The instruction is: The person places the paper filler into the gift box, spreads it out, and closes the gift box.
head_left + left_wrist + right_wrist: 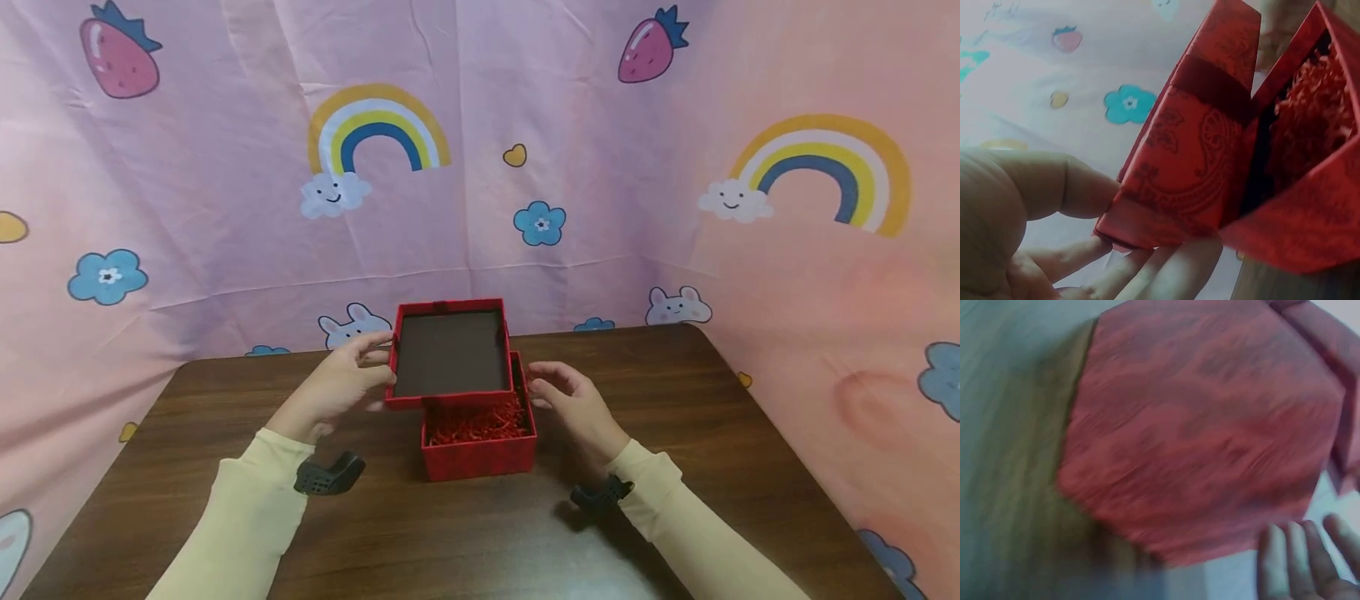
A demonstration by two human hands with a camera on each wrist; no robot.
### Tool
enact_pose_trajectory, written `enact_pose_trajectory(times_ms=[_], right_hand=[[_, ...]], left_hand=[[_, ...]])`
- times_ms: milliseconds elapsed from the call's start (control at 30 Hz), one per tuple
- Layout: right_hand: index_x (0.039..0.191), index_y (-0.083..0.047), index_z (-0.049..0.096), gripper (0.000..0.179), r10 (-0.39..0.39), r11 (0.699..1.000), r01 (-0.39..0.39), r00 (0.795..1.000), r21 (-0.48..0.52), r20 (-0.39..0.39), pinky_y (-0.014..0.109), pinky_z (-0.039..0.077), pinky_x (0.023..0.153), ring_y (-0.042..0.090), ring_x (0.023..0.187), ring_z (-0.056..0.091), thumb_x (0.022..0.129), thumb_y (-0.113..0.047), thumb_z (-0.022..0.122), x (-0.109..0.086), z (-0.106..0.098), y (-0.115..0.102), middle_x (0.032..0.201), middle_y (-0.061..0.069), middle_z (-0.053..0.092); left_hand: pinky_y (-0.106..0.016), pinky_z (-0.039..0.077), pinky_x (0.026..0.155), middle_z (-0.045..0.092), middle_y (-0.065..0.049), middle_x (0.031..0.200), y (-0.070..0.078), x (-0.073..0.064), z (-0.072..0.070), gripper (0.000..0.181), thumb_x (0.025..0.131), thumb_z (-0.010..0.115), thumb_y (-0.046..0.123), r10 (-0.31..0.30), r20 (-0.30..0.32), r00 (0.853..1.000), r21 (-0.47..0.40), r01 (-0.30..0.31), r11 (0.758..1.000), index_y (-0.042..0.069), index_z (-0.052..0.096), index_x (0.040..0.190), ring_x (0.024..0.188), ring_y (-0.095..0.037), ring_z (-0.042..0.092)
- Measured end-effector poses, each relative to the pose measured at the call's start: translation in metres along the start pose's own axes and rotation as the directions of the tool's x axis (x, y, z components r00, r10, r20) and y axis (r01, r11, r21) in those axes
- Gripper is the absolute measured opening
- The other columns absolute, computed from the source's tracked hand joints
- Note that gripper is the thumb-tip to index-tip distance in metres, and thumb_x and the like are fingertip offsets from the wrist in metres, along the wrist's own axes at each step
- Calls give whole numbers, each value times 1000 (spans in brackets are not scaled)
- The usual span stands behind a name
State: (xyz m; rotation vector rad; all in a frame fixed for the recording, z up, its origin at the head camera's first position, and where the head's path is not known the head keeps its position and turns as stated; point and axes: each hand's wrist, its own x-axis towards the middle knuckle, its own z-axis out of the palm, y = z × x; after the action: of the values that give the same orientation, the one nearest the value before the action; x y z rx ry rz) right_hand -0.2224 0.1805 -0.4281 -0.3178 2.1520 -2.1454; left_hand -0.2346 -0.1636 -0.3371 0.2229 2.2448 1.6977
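Observation:
A red patterned gift box (480, 460) stands on the table, holding red shredded paper (483, 421). Above its left and rear part, my left hand (337, 385) grips the box's lid (450, 354) by the left edge. The lid is tilted, its dark inside facing me. In the left wrist view the thumb (1082, 190) lies on one side of the lid (1179, 150), fingers beneath; a dark red ribbon band crosses it. My right hand (576, 410) is beside the box's right wall, fingers loosely bent around nothing. Whether its fingertips touch the box (1197, 437) I cannot tell.
The brown wooden table (360, 542) reaches back to a pink and purple cloth (465, 250) printed with rainbows, flowers and strawberries. Black straps with wrist cameras sit on the left wrist (328, 475) and the right wrist (602, 493).

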Motion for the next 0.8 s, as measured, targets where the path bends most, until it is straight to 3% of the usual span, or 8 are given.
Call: enact_pose_trajectory(times_ms=[167,333,467,533,633,700,800], right_hand=[[144,4,54,42,-124,991,123,992,-45,-22,56,55,98,26,114,67,107,-15,56,7,11,-24,138,27,61],[149,-2,53,45,-102,987,102,995,-122,1,43,58,91,24,105,66,107,-19,56,7,15,-38,139,22,62],[149,-3,53,45,-85,982,78,996,-170,-31,36,54,96,33,116,63,108,-21,55,6,15,-40,142,18,59],[149,-4,54,45,-97,976,86,994,-201,-45,36,52,99,35,120,60,108,-22,54,4,15,-40,140,18,59],[151,-4,53,46,-133,966,119,990,-228,-47,41,54,98,34,111,63,108,-23,54,1,13,-42,133,19,61],[152,-4,50,48,-162,966,153,987,-210,-25,45,55,99,33,106,66,108,-22,53,-1,11,-44,132,21,62],[155,-4,45,49,-210,970,212,977,-116,29,52,52,104,33,114,66,109,-19,50,-5,7,-45,141,22,59]], left_hand=[[-40,62,77,41,-26,153,3,0,10,73,99,56,4,-2,-12,1000,9,2,1000,9,23,164,117,-34,60],[-40,61,76,45,-24,149,5,-2,20,76,96,59,4,1,-40,999,8,-1,1000,11,26,164,106,-26,64],[-45,60,87,48,-24,151,6,-5,29,74,97,61,5,90,-58,994,89,-85,992,6,28,163,113,-31,68],[-47,58,93,53,-23,149,5,-7,34,69,98,62,6,159,-92,983,186,-140,973,4,33,161,120,-33,66],[-46,54,98,58,-20,143,4,-10,41,64,100,62,7,246,-170,954,327,-181,928,7,39,159,124,-32,63],[-46,53,95,59,-16,138,2,-12,45,62,101,63,11,288,-213,933,376,-194,906,12,41,159,119,-30,63],[-45,54,95,58,-13,131,-1,-15,49,62,103,65,24,363,-243,899,380,-256,889,18,41,160,114,-26,63]])
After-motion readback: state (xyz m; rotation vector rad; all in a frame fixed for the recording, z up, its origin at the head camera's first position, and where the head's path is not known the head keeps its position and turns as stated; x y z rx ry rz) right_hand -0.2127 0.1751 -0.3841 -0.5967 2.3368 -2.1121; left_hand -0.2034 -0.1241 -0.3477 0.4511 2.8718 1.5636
